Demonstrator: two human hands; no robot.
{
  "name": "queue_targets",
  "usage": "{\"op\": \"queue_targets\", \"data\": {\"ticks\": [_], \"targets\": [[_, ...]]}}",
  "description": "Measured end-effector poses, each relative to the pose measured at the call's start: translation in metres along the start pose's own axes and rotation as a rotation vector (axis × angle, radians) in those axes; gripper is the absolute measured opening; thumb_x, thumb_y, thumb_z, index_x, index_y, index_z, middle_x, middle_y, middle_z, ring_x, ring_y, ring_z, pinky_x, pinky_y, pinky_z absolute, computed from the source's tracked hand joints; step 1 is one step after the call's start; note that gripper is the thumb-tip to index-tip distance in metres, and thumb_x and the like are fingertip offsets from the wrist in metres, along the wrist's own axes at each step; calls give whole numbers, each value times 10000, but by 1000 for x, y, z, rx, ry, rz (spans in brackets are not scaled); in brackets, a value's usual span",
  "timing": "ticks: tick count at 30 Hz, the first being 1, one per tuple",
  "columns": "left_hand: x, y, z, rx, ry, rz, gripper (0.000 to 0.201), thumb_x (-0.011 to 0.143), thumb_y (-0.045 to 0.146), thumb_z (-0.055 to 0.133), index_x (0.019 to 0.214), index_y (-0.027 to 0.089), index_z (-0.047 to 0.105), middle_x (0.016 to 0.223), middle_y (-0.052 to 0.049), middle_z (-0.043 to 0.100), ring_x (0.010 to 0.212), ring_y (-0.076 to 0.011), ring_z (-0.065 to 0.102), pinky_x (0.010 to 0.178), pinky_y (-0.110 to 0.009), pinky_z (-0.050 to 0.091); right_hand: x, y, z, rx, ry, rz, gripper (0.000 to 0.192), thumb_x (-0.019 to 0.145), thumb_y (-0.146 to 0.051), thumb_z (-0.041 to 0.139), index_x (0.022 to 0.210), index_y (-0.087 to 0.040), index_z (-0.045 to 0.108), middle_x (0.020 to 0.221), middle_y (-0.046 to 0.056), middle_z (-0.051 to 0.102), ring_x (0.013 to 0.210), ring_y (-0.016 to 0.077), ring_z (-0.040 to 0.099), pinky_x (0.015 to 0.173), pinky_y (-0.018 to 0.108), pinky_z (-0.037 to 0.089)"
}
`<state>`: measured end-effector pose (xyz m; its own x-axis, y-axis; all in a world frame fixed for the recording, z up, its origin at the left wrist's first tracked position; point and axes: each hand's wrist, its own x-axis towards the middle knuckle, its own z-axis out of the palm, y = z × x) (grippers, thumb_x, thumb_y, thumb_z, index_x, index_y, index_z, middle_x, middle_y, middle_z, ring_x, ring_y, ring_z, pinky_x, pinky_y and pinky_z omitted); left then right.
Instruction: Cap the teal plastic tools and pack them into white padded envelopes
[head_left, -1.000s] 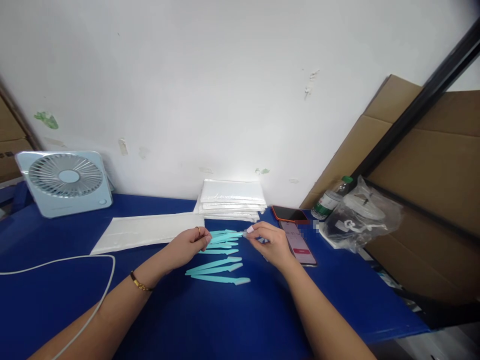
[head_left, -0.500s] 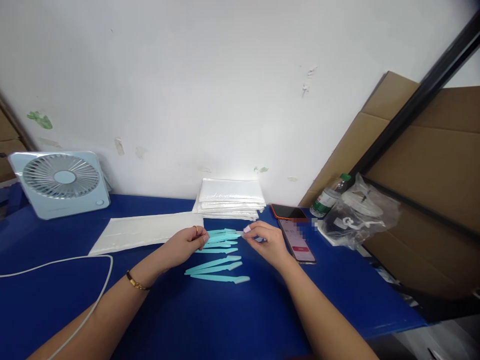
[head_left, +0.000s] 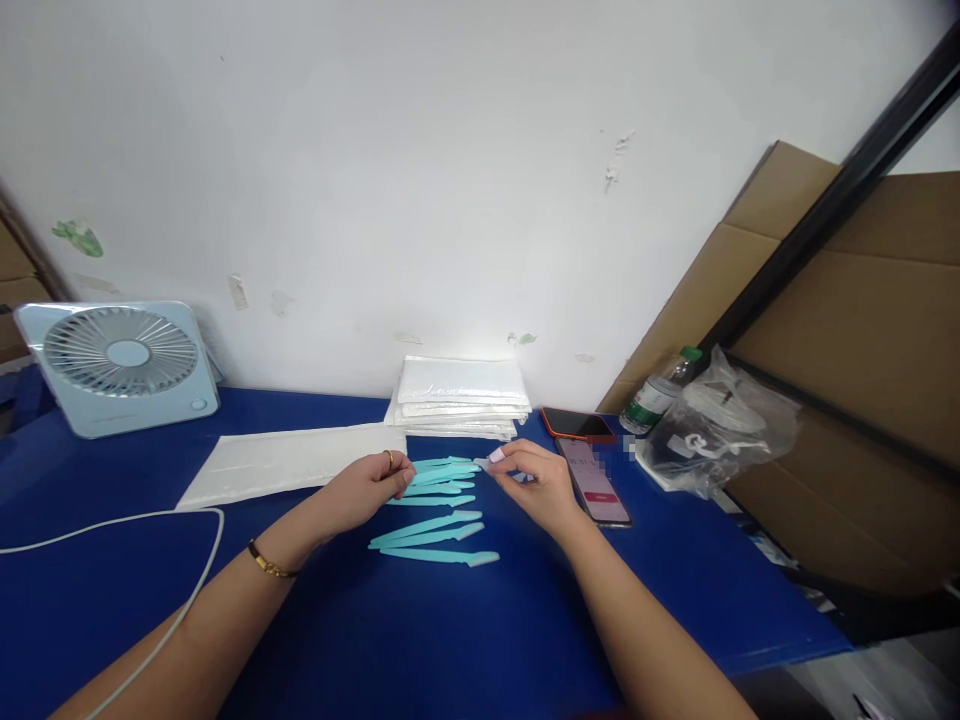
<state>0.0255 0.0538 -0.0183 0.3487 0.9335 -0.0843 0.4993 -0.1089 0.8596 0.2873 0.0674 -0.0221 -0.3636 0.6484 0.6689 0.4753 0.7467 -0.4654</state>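
Note:
Several slim turquoise razor-like sticks lie in a loose row on the blue table. My left hand and my right hand pinch the two ends of a small bunch of these turquoise sticks at the far end of the row. The left hand wears a ring, and its wrist a gold bracelet. Three more sticks lie apart, nearer to me.
A stack of white packets sits against the wall, a long flat white packet to its left. A pale blue fan stands far left, its white cable curving forward. Two phones, a bottle and a plastic bag lie right, before leaning cardboard.
The hands stay on the bunch of sticks with only slight finger shifts. The view has drifted a little to the right.

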Motion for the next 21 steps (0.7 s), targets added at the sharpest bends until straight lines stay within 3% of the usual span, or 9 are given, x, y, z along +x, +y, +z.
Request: {"op": "queue_targets", "data": {"ticks": [8,14,16,18,21], "targets": [[1,0,1,-26,-11,13,336,794,500,437,735,178,513,669,27,472,638,-125,404,618,-243,359,0,-2,5,28,-29,-30,118,796,-191,574,734,-212,672,816,50,666,764,143,630,628,226,513],[-1,3,7,-91,-109,-25,342,783,509,453,750,172,502,659,20,510,621,-123,440,590,-241,361,0,-11,9,75,-106,-70,125,804,-189,573,720,-206,664,798,39,665,749,128,628,656,225,498],[-1,2,9,-67,-142,-37,346,786,508,448,781,168,509,682,8,542,625,-128,462,592,-244,369,2,-8,0,93,-166,-35,58,776,-227,619,778,-204,672,852,49,664,805,145,626,697,241,500],[0,0,11,18,-146,-25,344,788,502,441,789,168,525,683,5,554,611,-128,460,587,-245,366,4,-1,-15,90,-230,44,154,732,-262,669,873,-201,675,931,62,651,866,166,614,723,256,495],[-2,-3,15,186,-134,22,343,795,491,427,751,176,555,636,13,528,570,-123,430,553,-238,338,4,14,-37,29,-387,218,129,774,-232,603,866,-201,687,913,53,637,796,150,608,610,223,469]]}}
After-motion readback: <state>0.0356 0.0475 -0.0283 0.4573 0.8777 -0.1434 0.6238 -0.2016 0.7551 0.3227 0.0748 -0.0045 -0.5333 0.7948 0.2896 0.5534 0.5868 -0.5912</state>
